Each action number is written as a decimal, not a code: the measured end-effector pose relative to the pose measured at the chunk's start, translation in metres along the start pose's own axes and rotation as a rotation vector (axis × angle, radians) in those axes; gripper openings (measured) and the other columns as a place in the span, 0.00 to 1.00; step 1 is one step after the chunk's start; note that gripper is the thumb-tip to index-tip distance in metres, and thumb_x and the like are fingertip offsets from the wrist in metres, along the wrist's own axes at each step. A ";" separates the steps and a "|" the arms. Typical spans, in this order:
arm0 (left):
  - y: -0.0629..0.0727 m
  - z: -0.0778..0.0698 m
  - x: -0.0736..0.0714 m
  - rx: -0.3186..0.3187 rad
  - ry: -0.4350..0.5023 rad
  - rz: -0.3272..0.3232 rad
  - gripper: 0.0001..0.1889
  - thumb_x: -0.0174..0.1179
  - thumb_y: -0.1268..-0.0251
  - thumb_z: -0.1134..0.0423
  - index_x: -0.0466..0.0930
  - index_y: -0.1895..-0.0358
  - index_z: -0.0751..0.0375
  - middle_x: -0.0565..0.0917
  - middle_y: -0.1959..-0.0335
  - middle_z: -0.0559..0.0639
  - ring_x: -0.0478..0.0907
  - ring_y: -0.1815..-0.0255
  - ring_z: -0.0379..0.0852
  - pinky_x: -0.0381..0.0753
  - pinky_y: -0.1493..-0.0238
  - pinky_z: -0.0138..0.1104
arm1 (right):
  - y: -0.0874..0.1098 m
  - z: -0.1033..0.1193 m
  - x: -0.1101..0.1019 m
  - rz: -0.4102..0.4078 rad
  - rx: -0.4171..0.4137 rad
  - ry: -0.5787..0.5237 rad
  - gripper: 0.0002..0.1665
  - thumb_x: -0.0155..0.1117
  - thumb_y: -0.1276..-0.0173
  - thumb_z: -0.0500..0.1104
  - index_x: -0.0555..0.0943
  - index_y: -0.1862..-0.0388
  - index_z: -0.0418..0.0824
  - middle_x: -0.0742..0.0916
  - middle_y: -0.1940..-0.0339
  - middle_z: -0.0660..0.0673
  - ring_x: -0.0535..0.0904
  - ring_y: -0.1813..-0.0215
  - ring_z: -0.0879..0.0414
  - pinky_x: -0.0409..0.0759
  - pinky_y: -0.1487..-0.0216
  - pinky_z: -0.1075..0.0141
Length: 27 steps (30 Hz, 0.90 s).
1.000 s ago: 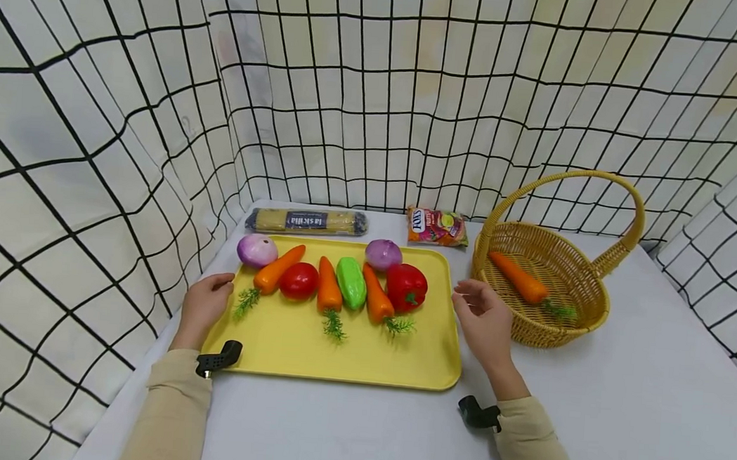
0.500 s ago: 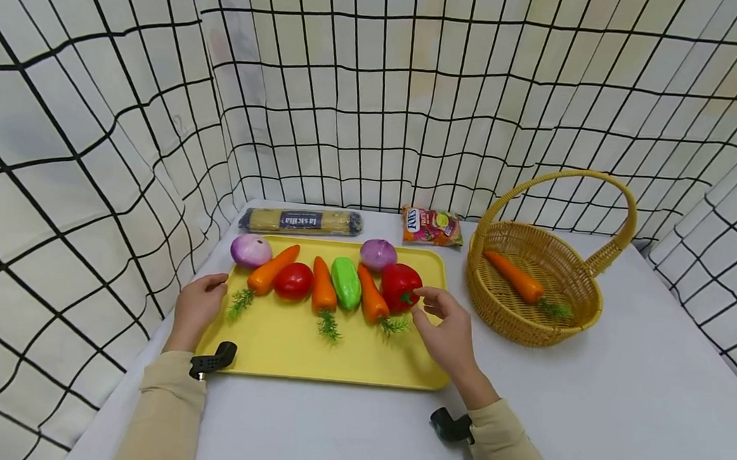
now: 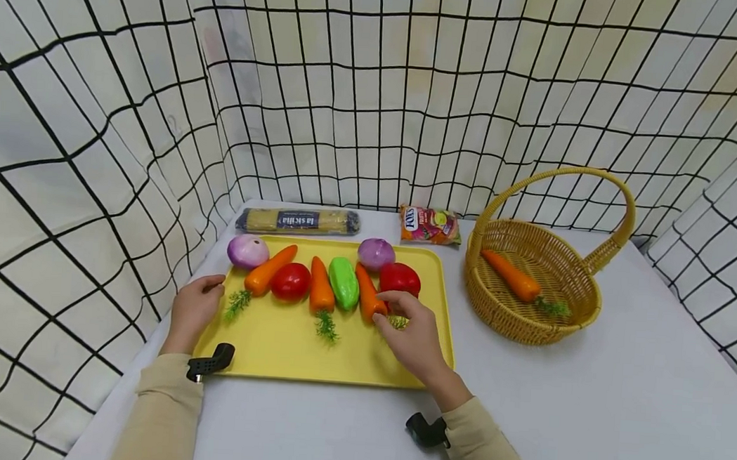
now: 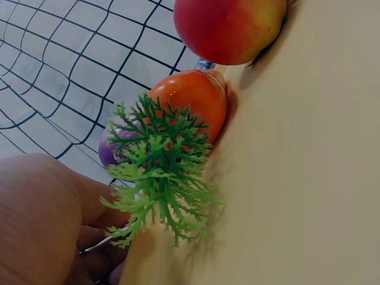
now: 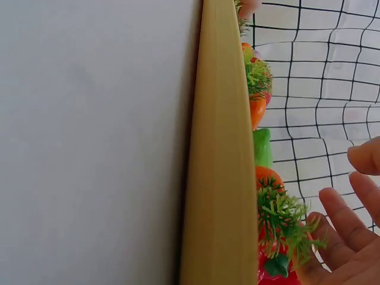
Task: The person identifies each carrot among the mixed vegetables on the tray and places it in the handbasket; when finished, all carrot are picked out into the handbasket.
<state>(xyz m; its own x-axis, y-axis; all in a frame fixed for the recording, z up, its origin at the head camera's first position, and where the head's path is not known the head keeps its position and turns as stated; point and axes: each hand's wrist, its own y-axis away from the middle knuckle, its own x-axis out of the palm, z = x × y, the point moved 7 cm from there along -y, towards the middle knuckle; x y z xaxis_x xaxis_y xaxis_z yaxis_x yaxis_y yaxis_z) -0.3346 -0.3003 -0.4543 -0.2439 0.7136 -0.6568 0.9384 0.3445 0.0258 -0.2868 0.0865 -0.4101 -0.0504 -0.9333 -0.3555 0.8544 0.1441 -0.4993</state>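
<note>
In the head view my right hand (image 3: 411,335) is over the yellow tray (image 3: 260,350), thumb and fingers apart, at the leafy end of the rightmost carrot (image 3: 369,297). It partly hides a red bell pepper (image 3: 400,278) and the carrot's greens. In the right wrist view its fingers are spread beside those greens (image 5: 284,217). My left hand (image 3: 195,311) is by the tray's left rim, fingers loosely curled; whether they touch the rim is unclear. Near it are a carrot (image 3: 271,270) and a purple onion (image 3: 248,251). A tomato (image 3: 291,282), another carrot (image 3: 321,287), a green cucumber-like vegetable (image 3: 343,283) and a second onion (image 3: 376,254) share the tray.
To the right stands a wicker basket (image 3: 496,315) with a tall handle, holding one carrot (image 3: 511,275). Behind the tray lie a pasta packet (image 3: 298,220) and a Fox's candy bag (image 3: 431,225). A black-grid cloth (image 3: 363,103) encloses the white table.
My right hand has moved left from beside the tray's right rim, past the bell pepper, to the rightmost carrot's greens. The left hand keeps its place by the left rim.
</note>
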 end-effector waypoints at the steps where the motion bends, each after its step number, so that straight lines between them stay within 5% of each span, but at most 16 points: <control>1: 0.000 0.000 0.000 0.004 0.000 -0.002 0.24 0.42 0.23 0.58 0.70 0.32 0.66 0.72 0.35 0.67 0.67 0.34 0.64 0.67 0.37 0.53 | -0.001 0.001 0.002 0.002 -0.001 0.010 0.16 0.71 0.39 0.34 0.83 0.52 0.35 0.86 0.53 0.40 0.82 0.55 0.42 0.82 0.50 0.50; 9: -0.002 -0.001 -0.001 0.010 -0.006 -0.003 0.24 0.43 0.24 0.58 0.70 0.32 0.66 0.72 0.34 0.66 0.65 0.33 0.65 0.65 0.34 0.54 | -0.008 -0.003 0.013 0.042 0.060 0.113 0.20 0.72 0.40 0.36 0.83 0.48 0.36 0.86 0.50 0.44 0.83 0.55 0.47 0.83 0.51 0.57; 18: -0.002 -0.001 -0.001 0.017 -0.010 -0.004 0.24 0.43 0.24 0.58 0.71 0.32 0.66 0.72 0.35 0.67 0.66 0.34 0.64 0.66 0.36 0.53 | -0.005 -0.021 0.025 0.174 0.122 0.219 0.28 0.74 0.41 0.40 0.81 0.41 0.39 0.81 0.37 0.43 0.79 0.40 0.48 0.75 0.37 0.53; 27: -0.001 0.001 0.001 0.004 -0.001 -0.003 0.24 0.43 0.24 0.58 0.70 0.32 0.66 0.73 0.35 0.67 0.67 0.35 0.64 0.67 0.37 0.52 | -0.001 -0.028 0.028 0.241 0.193 0.224 0.31 0.74 0.43 0.35 0.79 0.38 0.41 0.80 0.38 0.43 0.81 0.55 0.51 0.82 0.49 0.59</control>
<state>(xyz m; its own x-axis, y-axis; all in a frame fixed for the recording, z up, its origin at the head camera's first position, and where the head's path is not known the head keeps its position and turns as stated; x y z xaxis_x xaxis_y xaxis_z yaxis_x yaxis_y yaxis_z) -0.3355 -0.3011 -0.4557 -0.2464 0.7121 -0.6575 0.9387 0.3441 0.0209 -0.3037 0.0691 -0.4413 0.0701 -0.7821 -0.6192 0.9362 0.2659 -0.2298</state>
